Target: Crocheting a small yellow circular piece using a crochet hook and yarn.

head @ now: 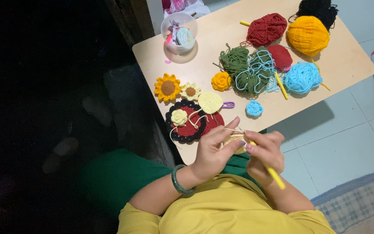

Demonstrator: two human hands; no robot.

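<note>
Hands together: left hand [213,151] pinches cream crochet piece [234,141], seemingly; right hand [265,154] grips yellow hook [275,177].

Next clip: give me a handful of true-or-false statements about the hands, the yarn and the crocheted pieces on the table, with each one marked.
1. The right hand holds a yellow crochet hook. True.
2. The left hand rests flat on the table. False: it is raised, pinching a small cream crochet piece.
3. The crocheted sunflower lies beside a smaller cream-petalled flower. True.
4. The yellow yarn ball sits inside the clear plastic container. False: it lies on the table's far end, beside the red yarn.
5. A green bangle is on the left wrist. True.
</note>
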